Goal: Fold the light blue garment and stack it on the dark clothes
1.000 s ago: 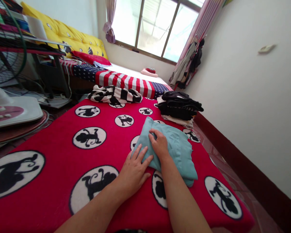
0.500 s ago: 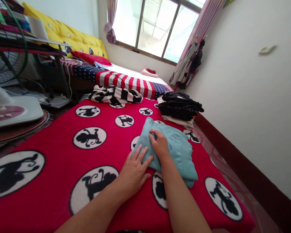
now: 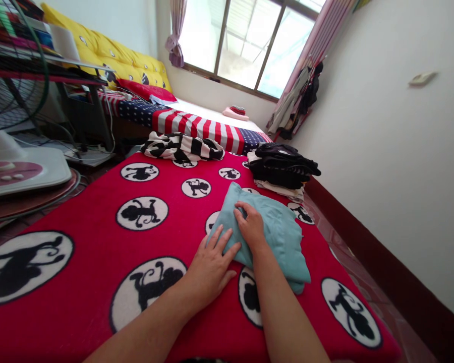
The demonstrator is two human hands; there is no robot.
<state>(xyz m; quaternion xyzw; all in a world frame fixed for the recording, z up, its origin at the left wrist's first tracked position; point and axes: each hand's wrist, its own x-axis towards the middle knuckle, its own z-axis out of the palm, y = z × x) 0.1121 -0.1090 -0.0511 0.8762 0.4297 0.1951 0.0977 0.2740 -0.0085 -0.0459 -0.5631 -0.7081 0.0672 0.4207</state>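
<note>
A folded light-blue garment (image 3: 280,227) lies flat on a red blanket (image 3: 87,201) printed with black monkeys in white circles. My left hand (image 3: 212,264) rests at the garment's near left edge, fingers spread, the fingertips on the cloth and the palm over the blanket. On top of the garment, near its left side, my right hand (image 3: 250,225) lies with slightly bent fingers apart, pressing on the fabric. Neither hand grips the cloth. What kind of garment it is, I cannot tell from the folds.
Beyond the garment sits a stack of folded dark clothes (image 3: 283,166). A crumpled black-and-white cloth (image 3: 181,147) lies at the blanket's far edge. To the left stands a fan (image 3: 22,166) beside a desk (image 3: 79,70). A white wall (image 3: 393,161) runs along the right.
Both hands keep their places on the light-blue garment. The whole view has shifted slightly, with things appearing a little further right.
</note>
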